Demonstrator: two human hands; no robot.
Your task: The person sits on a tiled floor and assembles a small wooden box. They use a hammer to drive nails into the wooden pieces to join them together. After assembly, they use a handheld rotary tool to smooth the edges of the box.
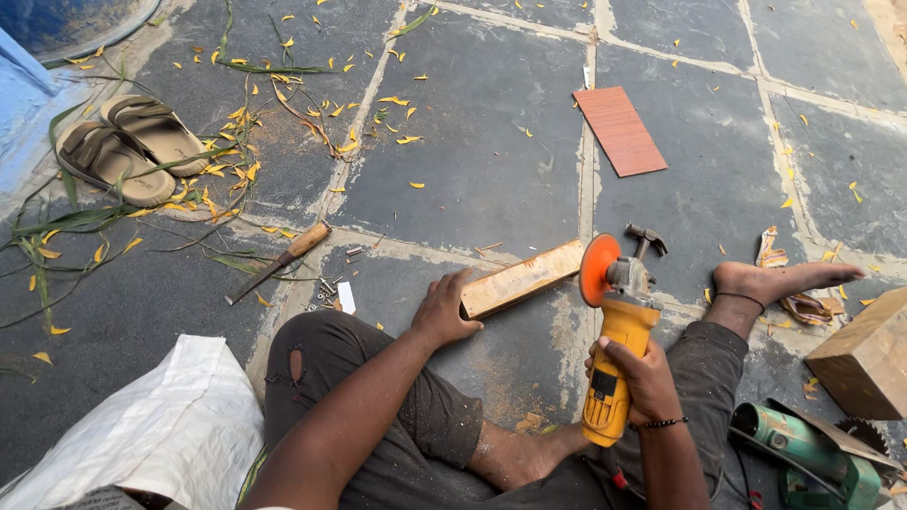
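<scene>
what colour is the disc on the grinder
Orange, on the yellow grinder in the right hand; head view.

arms bare | right wrist (664, 424) black bead bracelet | dark grey trousers (425, 416), torn knee | barefoot, ankle band

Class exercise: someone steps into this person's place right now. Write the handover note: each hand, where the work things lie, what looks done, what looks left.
Left hand: flat on the floor, fingers against the near end of the wood strip, steadying it.
Right hand: gripping the yellow grinder; its orange disc is at the strip's far end.
Nearby: hammer behind the grinder, screwdriver and loose screws to the left, wood block and green saw on the right, red board further out.
Done: strip laid out and held.
Left: sanding; whether the disc touches the wood cannot be told.
</scene>
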